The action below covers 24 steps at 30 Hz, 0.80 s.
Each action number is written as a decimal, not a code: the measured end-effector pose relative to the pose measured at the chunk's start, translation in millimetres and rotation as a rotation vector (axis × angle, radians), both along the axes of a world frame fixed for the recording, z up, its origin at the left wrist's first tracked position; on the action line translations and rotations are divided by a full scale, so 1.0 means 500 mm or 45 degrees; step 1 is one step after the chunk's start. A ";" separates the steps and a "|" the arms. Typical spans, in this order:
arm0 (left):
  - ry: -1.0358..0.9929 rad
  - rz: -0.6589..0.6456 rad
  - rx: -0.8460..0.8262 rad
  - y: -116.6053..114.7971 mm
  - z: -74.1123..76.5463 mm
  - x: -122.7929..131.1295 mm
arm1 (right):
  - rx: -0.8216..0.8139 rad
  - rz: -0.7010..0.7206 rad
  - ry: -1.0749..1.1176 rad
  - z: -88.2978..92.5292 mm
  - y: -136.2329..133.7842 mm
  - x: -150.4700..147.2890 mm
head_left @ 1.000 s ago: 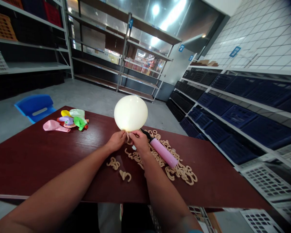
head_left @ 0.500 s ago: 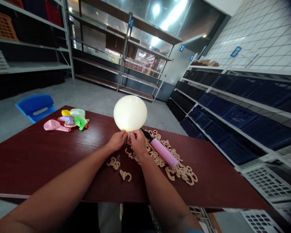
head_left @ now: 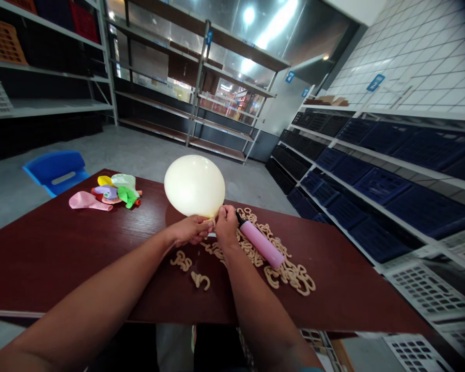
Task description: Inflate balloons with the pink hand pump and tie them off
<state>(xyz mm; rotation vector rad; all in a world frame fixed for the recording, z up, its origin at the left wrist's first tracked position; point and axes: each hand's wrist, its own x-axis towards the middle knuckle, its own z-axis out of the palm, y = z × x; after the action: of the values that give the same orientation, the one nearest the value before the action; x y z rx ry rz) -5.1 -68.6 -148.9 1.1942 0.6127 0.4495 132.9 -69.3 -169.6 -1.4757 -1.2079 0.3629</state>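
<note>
An inflated cream balloon [head_left: 194,185] leans left above the dark red table [head_left: 62,248]. My left hand [head_left: 189,230] and my right hand [head_left: 226,227] meet at its neck, both with fingers pinched closed on it. A pink hand pump [head_left: 259,242] lies just right of my right hand, across a heap of uninflated cream balloons [head_left: 282,268]. A few loose cream ones [head_left: 186,262] lie under my forearms.
A small pile of coloured uninflated balloons [head_left: 108,195] sits at the table's far left. A blue chair [head_left: 56,170] stands behind that corner. Metal shelving [head_left: 201,93] lines the back, and shelves of dark blue crates [head_left: 372,170] run along the right.
The balloon has tipped from upright over to the left. My right hand has risen a little at the neck, and my left hand has turned under the balloon.
</note>
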 end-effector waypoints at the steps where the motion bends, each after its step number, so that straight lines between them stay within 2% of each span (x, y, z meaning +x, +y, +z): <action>1: -0.001 -0.016 -0.005 -0.002 0.003 -0.001 | -0.018 0.015 0.039 -0.001 0.001 -0.001; 6: 0.021 -0.039 0.034 -0.005 0.008 -0.007 | -0.085 0.086 0.156 -0.005 0.000 -0.012; 9: 0.024 0.018 0.082 -0.001 0.002 -0.010 | -0.057 0.063 0.100 -0.004 -0.002 -0.016; 13: 0.101 0.286 0.196 0.011 -0.015 -0.009 | 0.050 0.021 -0.112 -0.001 -0.010 -0.023; 18: 0.346 0.645 0.359 0.030 -0.029 -0.011 | 0.199 0.207 -0.301 -0.001 -0.021 -0.039; 21: 0.538 0.813 0.579 0.042 -0.030 -0.025 | 0.143 0.306 -0.427 -0.005 -0.026 -0.048; 24: 0.771 0.904 0.847 0.054 -0.029 -0.043 | -0.004 0.386 -0.634 -0.011 -0.028 -0.053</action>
<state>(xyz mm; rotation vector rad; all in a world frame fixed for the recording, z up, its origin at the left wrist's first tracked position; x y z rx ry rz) -26.3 -41.9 -163.3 1.7506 1.5104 0.9487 106.2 -83.4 -175.1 -1.4304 -1.8394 0.2005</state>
